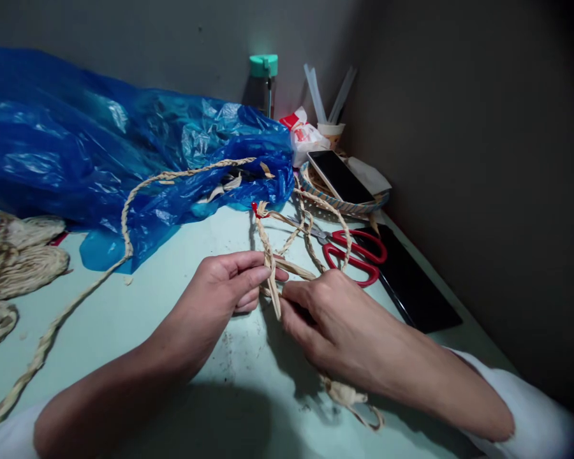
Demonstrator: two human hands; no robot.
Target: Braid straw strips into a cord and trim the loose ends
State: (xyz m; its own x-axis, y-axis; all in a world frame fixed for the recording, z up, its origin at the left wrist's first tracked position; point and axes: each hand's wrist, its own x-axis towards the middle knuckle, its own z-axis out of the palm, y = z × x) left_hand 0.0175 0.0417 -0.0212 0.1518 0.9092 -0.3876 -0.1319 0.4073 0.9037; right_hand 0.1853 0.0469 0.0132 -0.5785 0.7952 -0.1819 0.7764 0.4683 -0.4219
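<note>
Between thumb and fingers, my left hand [234,280] pinches a pale straw braid [264,239], whose far end is tied with a red band [254,208]. My right hand [325,312] is closed on the braid's strands just to the right; its fingertips are partly hidden. A flat loose strand end [274,299] points down between the two hands. Past my right hand, a loop of thin braided cord [347,233] curves over scissors with red handles [358,255]. Frayed strands [347,398] hang out below my right wrist.
A big blue plastic bag [124,140] covers the back left, with a long twisted cord [124,217] running from it to the front left. Coiled straw bundles [23,258] lie at left. At right are a dark tablet-like slab [421,287], a phone [342,175] on a basket [375,203], and a wall.
</note>
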